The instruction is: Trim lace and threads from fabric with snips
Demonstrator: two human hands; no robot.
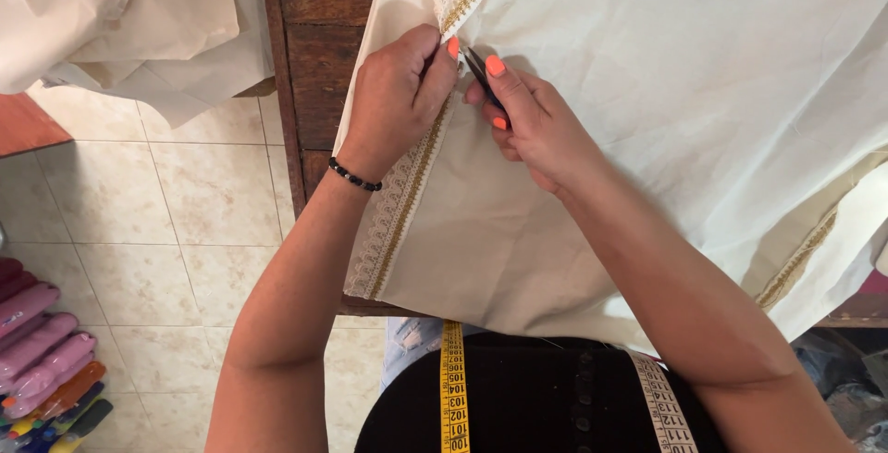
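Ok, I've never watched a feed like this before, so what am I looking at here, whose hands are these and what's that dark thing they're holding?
This is one picture from a camera worn on a person's head, looking down at their own two bare hands. No machine is involved. A cream fabric with a lace and gold trim along its edge lies over a wooden table. The left hand pinches the trim. The right hand holds a small dark pointed tool against the trim; its exact kind is hard to tell. A yellow measuring tape hangs round the person's neck. The floor is tiled, with coloured tubes at the lower left.
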